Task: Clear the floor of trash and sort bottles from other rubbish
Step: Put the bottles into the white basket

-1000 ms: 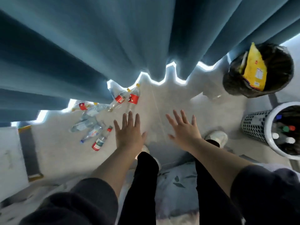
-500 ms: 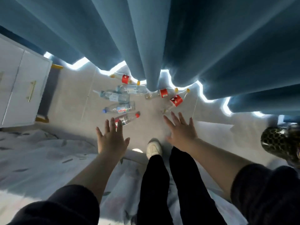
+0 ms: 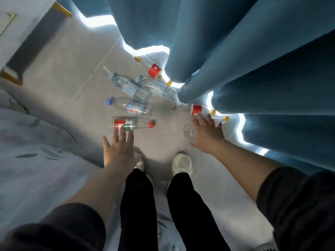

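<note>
Several empty plastic bottles lie on the grey floor by the curtain hem. My left hand [image 3: 118,149] reaches forward with straight fingers, the tips over the label of a clear red-capped bottle [image 3: 139,124]. My right hand [image 3: 206,131] is spread over a clear yellow-capped bottle [image 3: 189,133] with a red label, hiding its middle; whether the hand grips it is unclear. Beyond them lie a blue-capped bottle [image 3: 135,108], two larger clear bottles [image 3: 130,88] and two red-labelled bottles [image 3: 154,70] [image 3: 196,109].
A blue curtain [image 3: 235,60] hangs close on the right, its hem touching some bottles. A bed with a floral sheet [image 3: 36,151] borders the left. A white cabinet [image 3: 16,24] stands at the top left. My white shoes [image 3: 182,163] are just behind the hands.
Both hands have moved forward and down to the bottles. The left fingertips now overlap the red-capped bottle and the right hand now covers the yellow-capped one. The view has drawn closer.
</note>
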Action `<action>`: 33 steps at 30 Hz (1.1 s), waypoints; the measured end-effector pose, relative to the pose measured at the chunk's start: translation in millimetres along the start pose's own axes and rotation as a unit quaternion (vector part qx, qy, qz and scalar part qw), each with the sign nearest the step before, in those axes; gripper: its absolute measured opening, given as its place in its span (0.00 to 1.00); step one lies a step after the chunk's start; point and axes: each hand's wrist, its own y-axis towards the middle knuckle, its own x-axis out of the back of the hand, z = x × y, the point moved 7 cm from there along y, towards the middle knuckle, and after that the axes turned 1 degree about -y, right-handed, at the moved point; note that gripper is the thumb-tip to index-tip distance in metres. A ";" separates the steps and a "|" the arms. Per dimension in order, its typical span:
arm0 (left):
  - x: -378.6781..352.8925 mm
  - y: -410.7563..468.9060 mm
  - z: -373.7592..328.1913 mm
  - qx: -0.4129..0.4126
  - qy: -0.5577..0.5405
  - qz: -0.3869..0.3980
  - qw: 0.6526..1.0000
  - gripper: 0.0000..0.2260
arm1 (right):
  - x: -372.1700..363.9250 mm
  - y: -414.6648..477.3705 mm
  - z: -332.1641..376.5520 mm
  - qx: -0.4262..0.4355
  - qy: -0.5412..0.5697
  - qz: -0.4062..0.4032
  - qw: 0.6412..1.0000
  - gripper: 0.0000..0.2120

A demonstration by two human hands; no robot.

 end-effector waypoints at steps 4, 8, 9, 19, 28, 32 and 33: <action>-46.5 66.1 0.8 0.000 -0.014 0.012 1.000 0.42 | -30.6 68.2 -6.2 -0.020 -0.035 -0.004 0.999 0.37; -91.1 125.7 3.9 -0.002 -0.017 0.018 1.000 0.44 | -69.0 131.0 -6.5 -0.028 -0.027 -0.001 0.999 0.44; -101.8 138.3 4.9 -0.003 -0.015 0.020 1.000 0.45 | -78.8 144.7 -5.4 -0.027 -0.028 0.000 0.999 0.46; -159.9 220.4 18.1 -0.015 -0.061 -0.032 0.998 0.31 | -116.9 235.9 -1.0 -0.048 -0.016 -0.078 0.996 0.34; -141.1 193.3 28.7 -0.036 -0.076 -0.019 0.996 0.27 | -94.1 215.4 32.8 0.073 -0.162 -0.101 0.979 0.25; -83.7 134.8 44.2 -0.032 -0.104 -0.047 0.993 0.24 | -36.7 157.2 52.9 0.081 -0.171 -0.083 0.978 0.30; -66.7 116.6 49.2 -0.032 -0.112 -0.053 0.992 0.24 | -19.2 138.5 58.9 0.083 -0.171 -0.077 0.979 0.32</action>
